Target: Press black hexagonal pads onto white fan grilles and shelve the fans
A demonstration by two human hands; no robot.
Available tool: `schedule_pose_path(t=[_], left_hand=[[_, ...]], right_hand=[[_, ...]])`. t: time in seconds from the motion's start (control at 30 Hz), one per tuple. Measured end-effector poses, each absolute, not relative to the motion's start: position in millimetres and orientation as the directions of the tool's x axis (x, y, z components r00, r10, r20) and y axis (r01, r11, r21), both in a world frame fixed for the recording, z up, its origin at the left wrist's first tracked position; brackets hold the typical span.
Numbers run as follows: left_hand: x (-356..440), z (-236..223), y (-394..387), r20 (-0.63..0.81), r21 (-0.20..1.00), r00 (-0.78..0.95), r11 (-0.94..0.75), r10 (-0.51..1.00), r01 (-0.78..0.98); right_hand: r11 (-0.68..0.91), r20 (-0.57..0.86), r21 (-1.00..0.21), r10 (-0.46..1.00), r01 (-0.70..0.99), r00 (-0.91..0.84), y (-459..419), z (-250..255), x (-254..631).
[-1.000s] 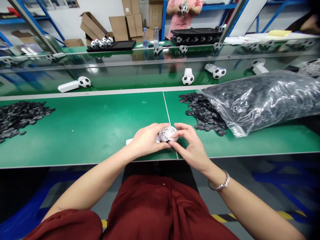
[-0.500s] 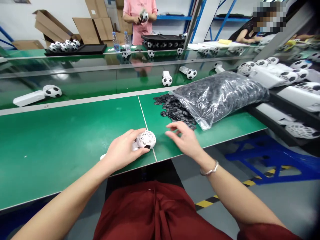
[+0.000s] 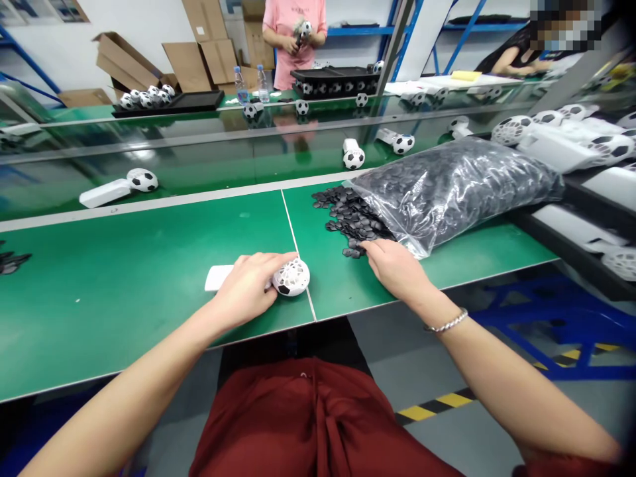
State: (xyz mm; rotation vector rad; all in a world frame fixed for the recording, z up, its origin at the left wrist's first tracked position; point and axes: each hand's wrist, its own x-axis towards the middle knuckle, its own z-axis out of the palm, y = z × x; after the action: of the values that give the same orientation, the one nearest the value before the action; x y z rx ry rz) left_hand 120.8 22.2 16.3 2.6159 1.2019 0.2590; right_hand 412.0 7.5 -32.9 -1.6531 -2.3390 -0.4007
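Hand (image 3: pixel 251 286) on white ball (image 3: pixel 291 277)

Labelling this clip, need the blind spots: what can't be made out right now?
All in the head view:
- Whether the right hand grips a piece: fingertips blend into the dark pile.
- Joint of white handle and ball: behind the left hand.
- Full extent of the far-left black pieces: cut by left edge.
- Rest of the black tray: cut by right edge.

black pieces (image 3: pixel 12 261) at left, cut off by the view's edge
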Motion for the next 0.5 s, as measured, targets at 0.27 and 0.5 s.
schedule_pose_path(t=[0.27,0.5], left_hand=[[118,16,22,0.037,0.392,0.678,-0.635,0.734,0.666],[123,12,18,0.082,0.423,0.604,-0.576,0.793,0.699]], right_hand=[[0.365,0.360,-0.717,0.923,0.594,-0.133,-17,-15,373],[0.342,0.280,-0.875,0.935,0.344,-0.217,-24,-16,317]])
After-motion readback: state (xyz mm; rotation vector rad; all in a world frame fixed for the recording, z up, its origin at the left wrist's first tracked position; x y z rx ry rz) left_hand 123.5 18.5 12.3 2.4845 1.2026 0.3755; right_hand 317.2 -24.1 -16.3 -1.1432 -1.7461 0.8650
